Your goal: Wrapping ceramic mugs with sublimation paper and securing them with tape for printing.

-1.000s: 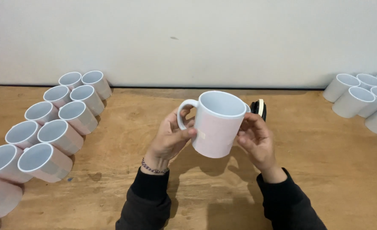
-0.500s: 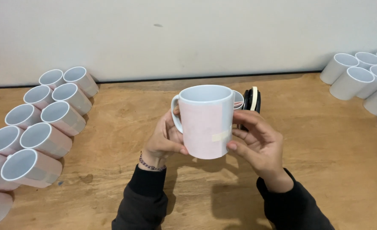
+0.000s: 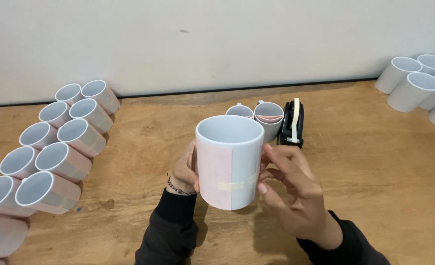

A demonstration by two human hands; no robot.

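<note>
I hold a white mug (image 3: 229, 162) upright above the wooden table (image 3: 374, 162), mouth toward me. A pale pink sheet is wrapped around its side, its edge fixed by a strip of cream tape. My left hand (image 3: 185, 169) grips the mug's left side. My right hand (image 3: 288, 184) touches the right side, its thumb and fingertips at the tape's end. Just behind the mug stand two more mugs (image 3: 269, 118), one with a rolled pink sheet inside, and a black tape dispenser (image 3: 292, 123).
Several wrapped mugs (image 3: 62, 159) lie on their sides in two rows along the left of the table. Several plain white mugs (image 3: 416, 86) are grouped at the far right. A white wall (image 3: 202, 39) runs along the back edge.
The mug has turned so its handle is out of sight and the taped seam faces me. The view has shifted, bringing two mugs behind it into sight.
</note>
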